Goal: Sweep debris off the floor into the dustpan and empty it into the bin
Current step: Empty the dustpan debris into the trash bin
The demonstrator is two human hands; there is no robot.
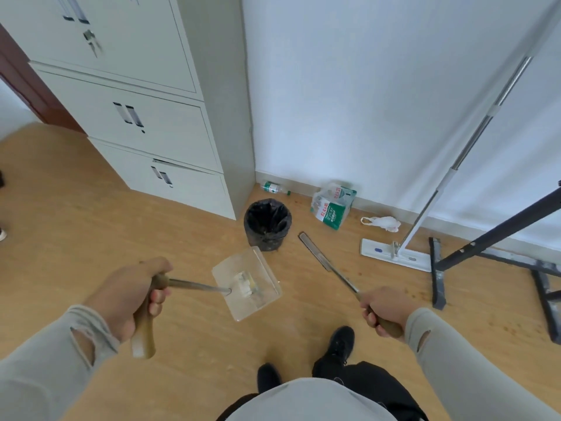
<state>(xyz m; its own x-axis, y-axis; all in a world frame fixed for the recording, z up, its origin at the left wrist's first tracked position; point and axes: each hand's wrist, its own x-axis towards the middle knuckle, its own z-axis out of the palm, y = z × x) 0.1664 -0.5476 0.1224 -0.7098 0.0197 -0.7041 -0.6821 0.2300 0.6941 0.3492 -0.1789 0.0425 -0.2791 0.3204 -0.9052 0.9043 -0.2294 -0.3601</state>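
Note:
My left hand (pixel 133 294) grips the olive handle of a clear plastic dustpan (pixel 261 268), held above the floor just in front of the bin. Small pale and yellow bits of debris (pixel 247 287) lie inside the pan. My right hand (pixel 384 308) grips the handle of a long-handled sweeper whose narrow grey head (pixel 315 252) points toward the bin's right side. The bin (pixel 267 223) is a round black container lined with a black bag, standing on the wooden floor beside the cabinet corner.
A grey filing cabinet (pixel 145 123) stands to the left of the bin. Along the white wall lie a plastic bottle (pixel 273 188), a pack of bottles (pixel 332 206), a white bag (pixel 382 223) and a flat mop (pixel 394 253). A black metal stand (pixel 498 238) is at right. My shoes (pixel 341 341) are below.

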